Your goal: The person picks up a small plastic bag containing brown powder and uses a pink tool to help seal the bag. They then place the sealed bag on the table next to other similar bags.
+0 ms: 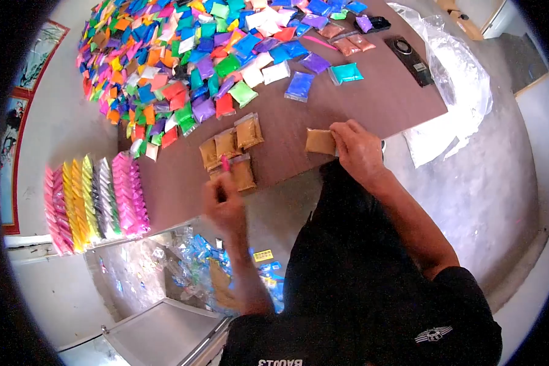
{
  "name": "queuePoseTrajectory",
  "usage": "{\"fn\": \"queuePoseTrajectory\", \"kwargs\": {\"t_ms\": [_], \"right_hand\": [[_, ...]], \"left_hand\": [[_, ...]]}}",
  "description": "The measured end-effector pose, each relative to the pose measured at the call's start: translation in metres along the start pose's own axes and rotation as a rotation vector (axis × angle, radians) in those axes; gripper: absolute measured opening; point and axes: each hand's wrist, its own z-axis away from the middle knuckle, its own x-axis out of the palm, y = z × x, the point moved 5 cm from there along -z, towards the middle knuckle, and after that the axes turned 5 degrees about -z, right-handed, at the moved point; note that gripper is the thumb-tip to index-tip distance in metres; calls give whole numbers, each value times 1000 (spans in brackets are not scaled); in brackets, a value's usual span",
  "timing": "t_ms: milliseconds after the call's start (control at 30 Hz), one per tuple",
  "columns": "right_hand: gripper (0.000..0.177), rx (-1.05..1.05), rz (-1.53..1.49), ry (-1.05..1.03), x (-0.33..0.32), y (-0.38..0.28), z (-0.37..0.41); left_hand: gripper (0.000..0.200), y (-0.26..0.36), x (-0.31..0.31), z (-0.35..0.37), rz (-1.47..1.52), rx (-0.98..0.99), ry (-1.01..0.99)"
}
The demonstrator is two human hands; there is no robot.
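My right hand (357, 149) pinches one end of a clear packet of brown clay-like stuff (319, 141) at the table's near edge. Left of it, several more brown packets (226, 145) lie grouped and partly overlapping. Over the lower part of this group is my left hand (223, 198), smeared by motion, with its fingers curled in. A small bright pink piece (226, 163) shows at its fingertips; I cannot make out what it is. The hand partly hides the packets beneath.
A large heap of coloured packets (195, 55) covers the table's (274, 143) far left. Rows of sorted packets (94, 195) line the left end. A black tray-like item (409, 61) and clear plastic sheeting (460, 79) are at right. Wrappers (195, 262) lie below the table.
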Motion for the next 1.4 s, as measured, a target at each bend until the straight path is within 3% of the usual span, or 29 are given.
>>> {"fn": "queuePoseTrajectory", "kwargs": {"t_ms": [200, 300, 367, 467, 567, 700, 867, 1200, 1400], "right_hand": [[31, -123, 168, 4, -8, -14, -10], [34, -185, 166, -17, -11, -31, -6], [41, -80, 152, -139, 0, -44, -4], [43, -82, 231, -126, 10, -52, -9], [46, -1, 233, -217, 10, -52, -14], [45, -38, 250, -330, 12, -61, -22], [34, -312, 235, -361, 25, -84, -20], [35, -674, -34, -373, 62, -152, -13], [40, -733, -113, -410, 101, -139, -6]], "left_hand": [[19, -103, -39, -36, -11, -226, 71], [28, -137, -44, -54, -167, -237, 49], [27, -146, -38, -65, -252, -205, 112], [20, -174, -32, -74, -351, -127, 158], [15, -159, -25, -69, -332, -10, 188], [13, -166, -27, -66, -315, -85, 153], [11, -162, -27, -65, -205, -169, 144], [11, -157, -28, -69, -215, -149, 144], [11, -152, -29, -69, -207, -176, 146]]}}
